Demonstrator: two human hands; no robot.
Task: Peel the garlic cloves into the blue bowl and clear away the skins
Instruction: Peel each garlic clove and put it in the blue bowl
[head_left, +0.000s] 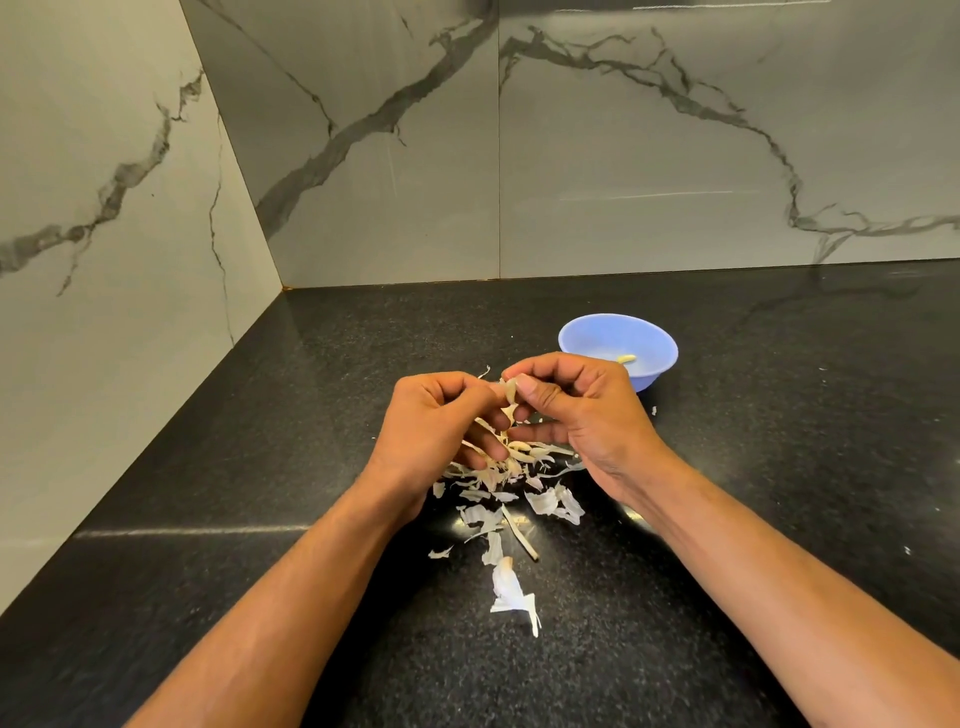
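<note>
Above the black counter, my left hand (434, 421) and my right hand (576, 410) meet at a garlic clove (510, 391). Both pinch it with curled fingers and thumbs. Papery skin hangs from the clove between my hands. A heap of garlic skins (511, 486) lies on the counter under and in front of my hands. The blue bowl (649, 338) stands just behind my right hand, with a peeled clove (626, 358) inside it. My right hand hides part of the bowl's front rim.
A larger piece of skin (511, 592) lies nearest me, and a thin dry stem (519, 535) lies among the scraps. A few flecks (654, 410) sit right of the bowl. Marble walls close the counter at the back and left.
</note>
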